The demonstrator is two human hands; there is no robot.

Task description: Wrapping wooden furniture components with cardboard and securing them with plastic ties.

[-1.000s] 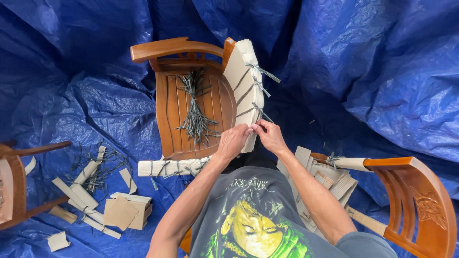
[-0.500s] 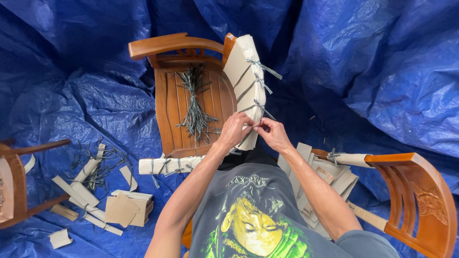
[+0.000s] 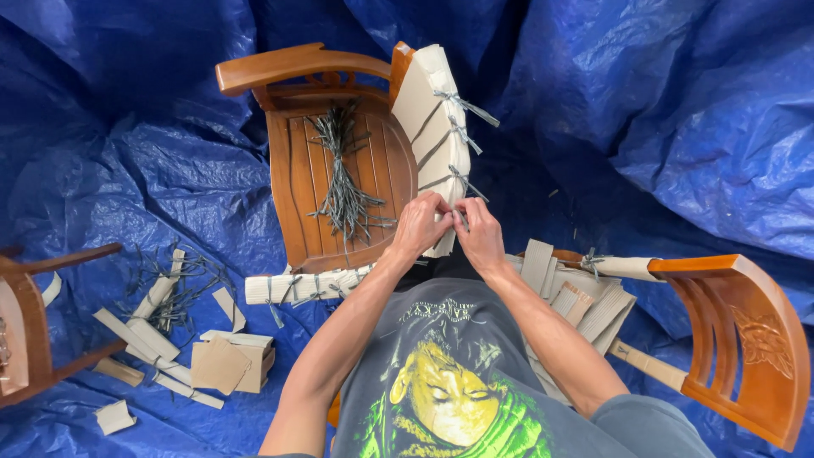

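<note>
Fingers of left hand and right hand — pinching strap | cardboard wrap on chair

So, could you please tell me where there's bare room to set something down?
Free: the wooden seat left of the string bundle, and the blue tarp left of that chair. Crowded: the cardboard scraps at lower left, the cardboard stack at right.

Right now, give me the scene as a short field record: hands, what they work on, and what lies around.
left hand: pinching grey tie at lower end of cardboard wrap
right hand: pinching same tie from the other side
cardboard wrap: on chair arm, three grey ties knotted above the hands
wooden chair: bundle of grey ties on seat
blue tarp: cardboard scraps lower left
second chair: right, cardboard pieces stacked beside it
</note>
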